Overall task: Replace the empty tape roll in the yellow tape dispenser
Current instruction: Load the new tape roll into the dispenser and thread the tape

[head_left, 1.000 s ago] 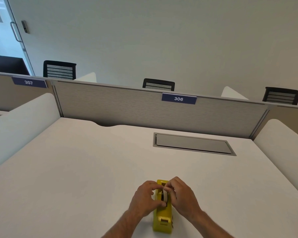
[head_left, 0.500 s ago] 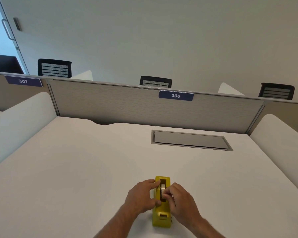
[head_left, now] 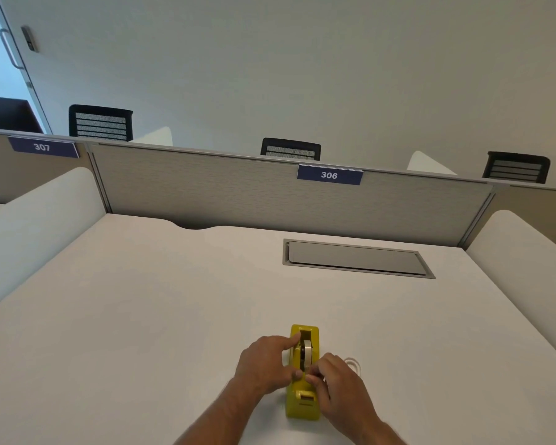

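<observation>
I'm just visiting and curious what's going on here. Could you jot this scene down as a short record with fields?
place: white desk with a grey divider labelled 306
main item: yellow tape dispenser
in dispenser: tape roll, seated upright
left hand: steadying the dispenser's side
right hand: fingertips pinching near the roll's front
beside it: white ring, partly hidden

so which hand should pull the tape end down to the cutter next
Probably the right hand: its fingertips already pinch at the near edge of the tape roll, just above the cutter end of the yellow dispenser. The left hand braces the dispenser's left side.
</observation>
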The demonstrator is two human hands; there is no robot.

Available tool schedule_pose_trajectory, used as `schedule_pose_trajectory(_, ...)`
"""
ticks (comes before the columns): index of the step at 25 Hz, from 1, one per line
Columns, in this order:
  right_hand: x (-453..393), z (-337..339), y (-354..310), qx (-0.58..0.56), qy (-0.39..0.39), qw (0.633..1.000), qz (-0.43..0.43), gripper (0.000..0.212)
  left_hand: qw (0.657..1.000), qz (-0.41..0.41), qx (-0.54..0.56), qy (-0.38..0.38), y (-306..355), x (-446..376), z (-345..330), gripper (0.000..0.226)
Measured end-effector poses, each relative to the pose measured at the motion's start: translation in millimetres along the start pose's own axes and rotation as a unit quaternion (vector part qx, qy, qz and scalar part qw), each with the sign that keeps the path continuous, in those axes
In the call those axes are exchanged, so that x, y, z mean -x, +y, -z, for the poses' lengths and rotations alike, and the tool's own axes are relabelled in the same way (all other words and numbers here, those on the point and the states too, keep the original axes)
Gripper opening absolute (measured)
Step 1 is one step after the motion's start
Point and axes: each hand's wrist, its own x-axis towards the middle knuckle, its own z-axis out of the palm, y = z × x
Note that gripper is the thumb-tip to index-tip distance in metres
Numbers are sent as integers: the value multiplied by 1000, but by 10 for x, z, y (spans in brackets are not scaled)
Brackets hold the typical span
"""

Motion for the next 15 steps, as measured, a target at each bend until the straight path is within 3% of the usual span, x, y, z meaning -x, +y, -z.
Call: schedule_pose_trajectory(15,174,-25,5,56,-10,997,46,12,1000,11,1,-10,7,21,15,77)
